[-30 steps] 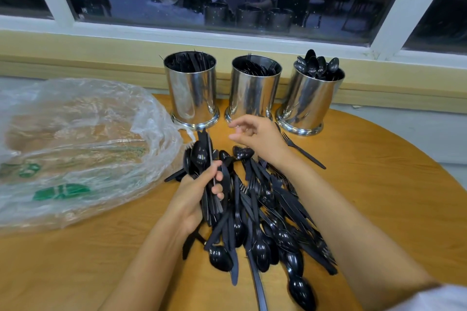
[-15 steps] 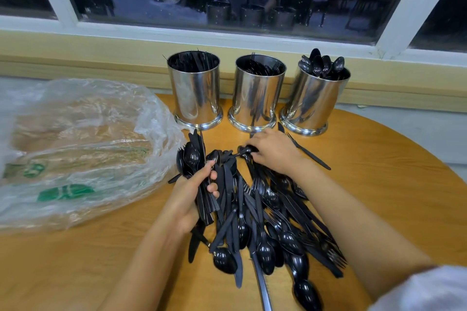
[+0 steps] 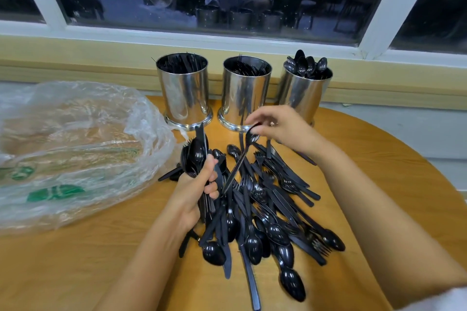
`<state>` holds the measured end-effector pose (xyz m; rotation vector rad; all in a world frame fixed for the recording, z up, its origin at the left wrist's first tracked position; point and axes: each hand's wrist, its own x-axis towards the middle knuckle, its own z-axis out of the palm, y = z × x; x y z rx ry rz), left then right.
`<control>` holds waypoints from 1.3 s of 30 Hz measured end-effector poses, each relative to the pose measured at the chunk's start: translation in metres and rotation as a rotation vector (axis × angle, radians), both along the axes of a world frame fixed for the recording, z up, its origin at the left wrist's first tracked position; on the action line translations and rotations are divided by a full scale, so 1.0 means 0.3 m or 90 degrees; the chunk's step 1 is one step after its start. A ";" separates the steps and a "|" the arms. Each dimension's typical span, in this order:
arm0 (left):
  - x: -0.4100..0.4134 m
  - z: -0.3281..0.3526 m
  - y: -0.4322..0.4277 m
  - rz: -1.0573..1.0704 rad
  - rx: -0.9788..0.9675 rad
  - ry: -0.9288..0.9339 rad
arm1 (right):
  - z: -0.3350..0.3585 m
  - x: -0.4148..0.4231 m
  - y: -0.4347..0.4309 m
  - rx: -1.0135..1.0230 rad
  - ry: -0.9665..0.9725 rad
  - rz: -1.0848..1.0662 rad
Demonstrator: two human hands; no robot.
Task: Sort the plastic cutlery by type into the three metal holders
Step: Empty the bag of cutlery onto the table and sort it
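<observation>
A heap of black plastic cutlery (image 3: 267,212) lies on the round wooden table (image 3: 379,184). Behind it stand three metal holders: the left holder (image 3: 183,93) with knives, the middle holder (image 3: 243,93) with forks, the right holder (image 3: 304,94) with spoons. My left hand (image 3: 195,192) grips a bundle of spoons (image 3: 197,156) upright at the heap's left edge. My right hand (image 3: 280,126) pinches the head of a single black spoon (image 3: 240,159), lifted slanting above the heap in front of the middle holder.
A crumpled clear plastic bag (image 3: 75,149) with green print covers the table's left side. A yellow wall ledge and a window run behind the holders. The table's curved edge lies to the right.
My right hand dipped to the heap's top, pinched one piece and lifted it up towards the holders. My left hand kept its bundle and barely moved.
</observation>
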<state>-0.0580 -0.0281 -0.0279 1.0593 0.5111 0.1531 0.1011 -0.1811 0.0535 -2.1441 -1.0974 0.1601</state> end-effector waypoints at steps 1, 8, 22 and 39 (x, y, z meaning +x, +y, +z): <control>0.001 0.010 -0.015 -0.024 0.025 0.009 | -0.004 -0.025 0.019 -0.013 0.021 0.026; -0.004 0.017 -0.047 -0.107 0.031 0.003 | -0.057 -0.134 0.127 0.096 0.064 0.044; -0.020 -0.014 0.024 -0.013 -0.083 0.022 | -0.291 -0.042 0.119 -0.206 0.070 -0.302; -0.021 0.001 -0.008 0.048 -0.039 0.016 | -0.048 -0.166 0.021 0.375 0.390 -0.285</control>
